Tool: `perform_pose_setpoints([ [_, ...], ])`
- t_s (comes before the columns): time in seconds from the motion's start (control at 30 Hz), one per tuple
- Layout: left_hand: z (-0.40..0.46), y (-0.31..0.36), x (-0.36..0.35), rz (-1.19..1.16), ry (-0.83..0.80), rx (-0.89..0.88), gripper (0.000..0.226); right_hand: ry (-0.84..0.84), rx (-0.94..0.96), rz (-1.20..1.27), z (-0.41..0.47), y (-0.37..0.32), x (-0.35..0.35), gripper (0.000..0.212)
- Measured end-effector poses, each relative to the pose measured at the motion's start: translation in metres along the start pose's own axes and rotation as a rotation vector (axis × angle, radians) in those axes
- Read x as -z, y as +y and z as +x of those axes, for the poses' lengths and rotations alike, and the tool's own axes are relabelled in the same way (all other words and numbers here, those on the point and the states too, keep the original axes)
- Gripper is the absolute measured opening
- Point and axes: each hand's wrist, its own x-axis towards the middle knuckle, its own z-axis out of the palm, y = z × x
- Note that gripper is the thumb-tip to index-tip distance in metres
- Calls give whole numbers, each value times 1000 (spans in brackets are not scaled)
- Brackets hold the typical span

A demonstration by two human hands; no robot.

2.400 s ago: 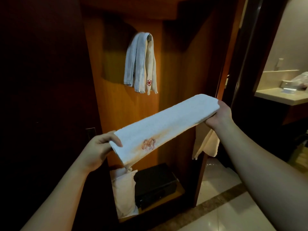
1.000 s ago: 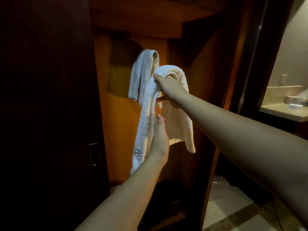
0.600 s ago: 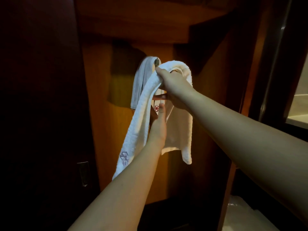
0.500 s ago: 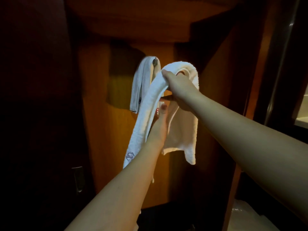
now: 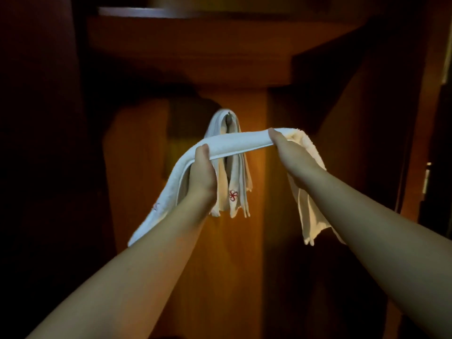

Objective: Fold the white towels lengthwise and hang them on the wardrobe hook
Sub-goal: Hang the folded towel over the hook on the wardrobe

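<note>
Half a second earlier only the right hand (image 5: 289,152) gripped the folded towel (image 5: 241,143); now the left hand (image 5: 203,171) also clamped it, spanning it just below the hook (image 5: 229,113), ready for hanging.

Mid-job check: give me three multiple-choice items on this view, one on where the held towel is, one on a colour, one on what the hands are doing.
1. Where is the folded towel relative to the hook?
A. Draped over it
B. Held in front of it and lower, not on it
C. On the floor

2. What colour is the flower motif on the hanging towel?
A. Red
B. Blue
C. Green

3. How is the folded towel held?
A. Left hand only
B. Right hand only
C. Both hands grip it, its ends hanging down

Answers:
1 B: the towel spans between the hands below the hook.
2 A: the stitched flower shows red.
3 C: the left hand and right hand each curl around the towel.
</note>
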Motion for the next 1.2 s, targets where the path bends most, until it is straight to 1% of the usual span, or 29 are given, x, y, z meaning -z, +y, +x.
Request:
perform_pose_setpoints([
  [0.1,33,17,-2,61,21,-62,35,-4,10,-61,24,-14,-3,64],
  [0.17,57,29,-8,81,35,-101,32,10,30,-65,43,-26,-9,71],
  [0.27,89,48,-15,38,-21,-138,37,65,46,-36,74,-39,-21,78],
  [0.33,107,55,-19,16,-77,-134,44,105,89,-46,96,-45,-29,77],
  [0.43,133,59,-23,3,-141,-140,49,110,144,-57,127,-51,-41,78],
  [0.5,151,57,-26,13,-149,-154,49,99,171,-80,147,-54,-49,80],
  [0.57,167,55,-30,6,-145,-128,48,83,168,-90,165,-53,-54,82],
  [0.6,175,53,-31,4,-144,-108,48,72,158,-81,174,-51,-57,80],
  [0.7,196,45,-34,17,-146,-67,51,38,164,-105,195,-42,-64,62],
  [0.83,220,32,-37,-6,-156,-28,57,-14,152,-93,218,-33,-74,59],
  [0.93,232,28,-37,-11,-123,-15,62,-66,99,-77,229,-25,-83,71],
  [1.03,240,21,-38,27,-106,-19,60,-77,75,-96,237,-14,-92,77],
  [1.1,242,14,-38,49,-137,3,60,-82,64,-104,240,-3,-95,80],
  [1.2,244,0,-37,61,-183,52,62,-157,40,-74,240,13,-99,90],
])
